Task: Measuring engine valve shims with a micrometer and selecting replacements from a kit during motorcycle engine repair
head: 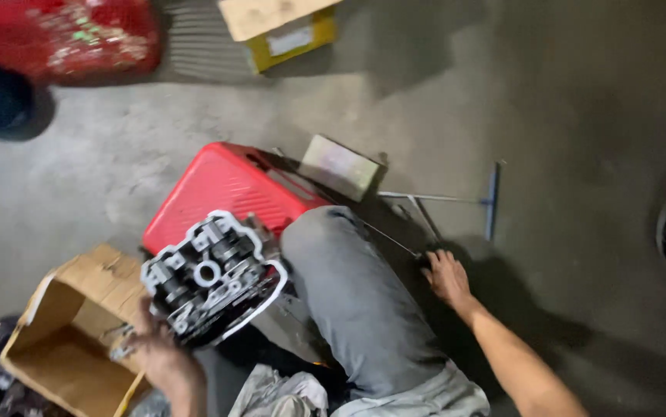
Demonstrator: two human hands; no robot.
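So the left hand (pixel 159 351) grips the engine part (pixel 213 278) from below, while the right hand (pixel 447 276) rests open on the floor (pixel 580 116), fingertips touching the T-handle wrench (pixel 456 202) lying ahead.

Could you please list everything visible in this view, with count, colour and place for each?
Grey metal engine cylinder head: one, silver-grey and black, held at lower left.
Red ribbed plastic case: one, red, on the floor at centre.
Open brown cardboard box: one, brown, lower left.
Small pale cardboard box: one, beige, beside the red case.
Long metal T-handle wrench: one, silver with blue handle, on the floor right of centre.
Yellow-sided cardboard box: one, top centre.
Red patterned bag: one, top left.
Grey concrete floor: throughout.
Grey trouser leg: one, centre.
Left hand: holding the cylinder head.
Right hand: on the floor by the wrench's tip.
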